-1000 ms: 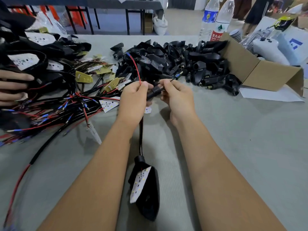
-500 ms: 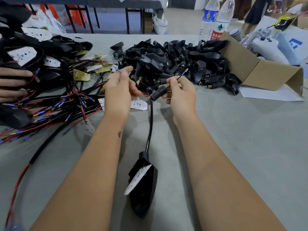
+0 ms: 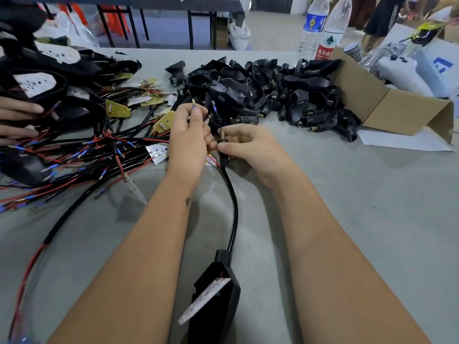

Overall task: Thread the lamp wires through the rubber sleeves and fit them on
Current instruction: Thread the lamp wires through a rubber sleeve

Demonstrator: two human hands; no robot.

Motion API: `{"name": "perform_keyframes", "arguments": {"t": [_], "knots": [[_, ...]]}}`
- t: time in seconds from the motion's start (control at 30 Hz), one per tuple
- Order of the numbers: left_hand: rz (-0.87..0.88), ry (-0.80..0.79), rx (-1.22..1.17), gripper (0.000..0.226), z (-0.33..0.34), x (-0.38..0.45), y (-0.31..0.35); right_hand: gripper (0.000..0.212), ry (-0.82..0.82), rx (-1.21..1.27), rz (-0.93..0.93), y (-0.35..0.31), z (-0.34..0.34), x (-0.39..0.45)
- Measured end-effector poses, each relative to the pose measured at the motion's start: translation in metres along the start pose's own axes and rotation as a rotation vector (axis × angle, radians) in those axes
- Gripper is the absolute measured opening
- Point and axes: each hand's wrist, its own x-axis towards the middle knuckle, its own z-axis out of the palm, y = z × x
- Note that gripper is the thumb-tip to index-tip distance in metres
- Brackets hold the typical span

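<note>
The left hand (image 3: 190, 140) is raised just above the tabletop (image 3: 347, 207), thumb and fingers pinched on a thin lamp wire (image 3: 193, 103) whose metal tip with a blue collar pokes up above the fingertips. A second blue-collared wire end (image 3: 214, 106) stands just beside it. The right hand (image 3: 248, 145) sits close against the left, its thumb and fingers curled round a small black rubber sleeve (image 3: 224, 155) with a short metal spring at its top. Below the sleeve a black cable (image 3: 233, 209) curves toward the person and enters a black lamp housing (image 3: 218, 301) lying between the forearms, with a white LED board tilted out of its open side.

To the left lies a tangle of red and black wires (image 3: 74, 155) with blue-tipped ends, mixed with yellow and white circuit boards. Another person's fingers (image 3: 17, 120) rest at the far left edge. Behind the hands is a heap of black rubber sleeves (image 3: 260, 88), spilling against an open cardboard box (image 3: 387, 105). Two plastic water bottles (image 3: 323, 26) stand at the back; the nearer one carries a red label with Chinese characters, the other a blue label too small to read.
</note>
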Motion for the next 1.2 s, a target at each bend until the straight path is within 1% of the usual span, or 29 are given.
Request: {"name": "perform_keyframes", "arguments": {"t": [0.07, 0.1, 0.23, 0.3, 0.37, 0.43, 0.53, 0.6, 0.77, 0.87, 0.97, 1.07, 1.2], "knots": [[0.000, 0.009, -0.027, 0.025, 0.001, -0.001, 0.001, 0.021, -0.052, -0.025, -0.029, -0.001, 0.001, -0.002], [0.003, 0.009, -0.032, 0.025, 0.001, -0.001, 0.001, 0.018, -0.051, -0.027, -0.021, -0.001, 0.002, -0.002], [-0.009, -0.013, -0.016, 0.026, 0.000, -0.005, 0.005, 0.019, 0.103, -0.062, 0.033, 0.000, 0.002, 0.000], [-0.033, -0.025, -0.028, 0.027, 0.000, -0.007, 0.007, 0.019, 0.175, 0.002, 0.043, 0.000, 0.000, 0.001], [-0.045, -0.031, -0.028, 0.026, 0.001, -0.008, 0.008, 0.023, 0.232, 0.100, 0.037, -0.001, -0.003, 0.001], [-0.033, -0.023, -0.003, 0.022, 0.002, -0.009, 0.009, 0.023, 0.273, 0.182, 0.032, -0.001, -0.005, 0.002], [0.017, 0.013, 0.083, 0.014, 0.002, -0.008, 0.009, 0.011, 0.321, 0.284, 0.054, -0.003, -0.004, 0.002], [0.060, 0.025, 0.177, 0.011, 0.000, -0.009, 0.009, 0.012, 0.365, 0.362, 0.063, -0.004, -0.005, 0.002], [0.145, -0.044, 0.464, 0.017, -0.004, -0.010, 0.008, 0.017, 0.458, 0.544, 0.066, -0.002, -0.009, 0.003], [0.190, -0.116, 0.570, 0.019, -0.006, -0.013, 0.008, 0.016, 0.526, 0.679, 0.062, -0.002, -0.010, 0.005], [0.174, -0.162, 0.591, 0.019, -0.006, -0.016, 0.008, 0.017, 0.566, 0.761, 0.072, -0.002, -0.011, 0.006], [0.173, -0.188, 0.570, 0.020, -0.003, -0.016, 0.009, 0.017, 0.557, 0.803, 0.064, -0.003, -0.010, 0.006], [0.155, -0.171, 0.484, 0.027, 0.000, -0.017, 0.007, 0.018, 0.533, 0.816, 0.059, -0.003, -0.005, 0.005]]}}
